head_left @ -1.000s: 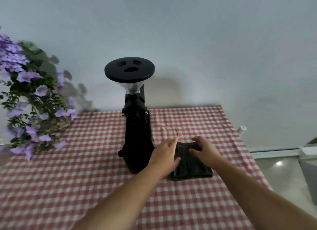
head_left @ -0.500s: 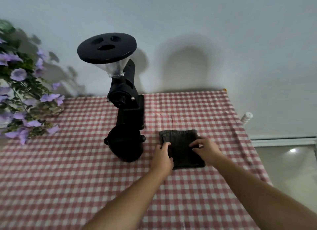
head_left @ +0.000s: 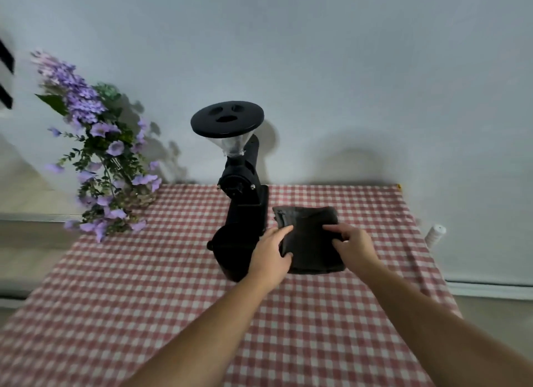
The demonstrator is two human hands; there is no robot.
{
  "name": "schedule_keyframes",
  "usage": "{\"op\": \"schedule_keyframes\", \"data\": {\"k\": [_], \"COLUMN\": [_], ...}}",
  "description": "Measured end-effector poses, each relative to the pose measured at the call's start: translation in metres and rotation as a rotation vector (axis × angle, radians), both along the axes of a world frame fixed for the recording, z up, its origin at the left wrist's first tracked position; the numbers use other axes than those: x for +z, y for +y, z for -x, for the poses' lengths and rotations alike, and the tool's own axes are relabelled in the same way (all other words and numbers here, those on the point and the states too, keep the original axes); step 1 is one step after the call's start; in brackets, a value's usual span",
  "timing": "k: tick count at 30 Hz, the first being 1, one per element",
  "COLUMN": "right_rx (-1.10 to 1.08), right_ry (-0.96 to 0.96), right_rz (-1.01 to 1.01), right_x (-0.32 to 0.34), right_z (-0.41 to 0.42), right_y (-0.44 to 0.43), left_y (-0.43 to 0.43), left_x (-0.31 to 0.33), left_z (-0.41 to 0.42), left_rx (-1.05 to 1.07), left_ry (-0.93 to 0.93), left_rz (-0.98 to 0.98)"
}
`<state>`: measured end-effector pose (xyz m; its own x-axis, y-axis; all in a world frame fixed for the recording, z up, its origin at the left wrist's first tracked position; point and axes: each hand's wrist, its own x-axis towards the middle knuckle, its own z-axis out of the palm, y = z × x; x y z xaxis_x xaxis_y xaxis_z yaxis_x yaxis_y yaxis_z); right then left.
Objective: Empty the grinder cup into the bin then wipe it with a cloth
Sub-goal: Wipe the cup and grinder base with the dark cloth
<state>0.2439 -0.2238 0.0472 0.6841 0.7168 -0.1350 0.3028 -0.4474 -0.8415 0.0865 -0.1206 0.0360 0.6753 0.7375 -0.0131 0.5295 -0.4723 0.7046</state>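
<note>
A black coffee grinder (head_left: 240, 184) stands on the red-checked table (head_left: 129, 300) with a clear hopper under a black lid. Its round black grinder cup (head_left: 226, 252) sits at the foot of the machine. A dark folded cloth (head_left: 310, 242) lies flat just right of the grinder. My left hand (head_left: 269, 256) pinches the cloth's left edge between thumb and forefinger, right beside the cup. My right hand (head_left: 353, 243) rests on the cloth's right half, its fingers curled onto the fabric. No bin is in view.
A bunch of purple flowers (head_left: 106, 161) stands at the table's back left against the wall. A small white bottle (head_left: 435, 235) stands past the table's right edge. The floor shows beyond that edge.
Both hands stay on the cloth, with the fingers curled more onto it. The grinder and cloth have not moved; only my view has shifted.
</note>
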Motion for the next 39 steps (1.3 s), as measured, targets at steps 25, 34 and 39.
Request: {"op": "schedule_keyframes", "data": {"k": [25, 34, 39], "right_rx": [-0.003, 0.161, 0.327], "right_ry": [-0.228, -0.247, -0.379], "right_rz": [0.186, 0.377, 0.329], "right_x": [-0.011, -0.031, -0.033], "right_z": [0.148, 0.160, 0.135], "right_y": [0.095, 0.114, 0.113], "left_y": [0.129, 0.136, 0.119], "left_x": [-0.001, -0.013, -0.020], "left_z": [0.150, 0.128, 0.131], "left_rx": [-0.027, -0.099, -0.071], "left_ry": [0.107, 0.138, 0.161], "left_rz": [0.123, 0.197, 0.302]}}
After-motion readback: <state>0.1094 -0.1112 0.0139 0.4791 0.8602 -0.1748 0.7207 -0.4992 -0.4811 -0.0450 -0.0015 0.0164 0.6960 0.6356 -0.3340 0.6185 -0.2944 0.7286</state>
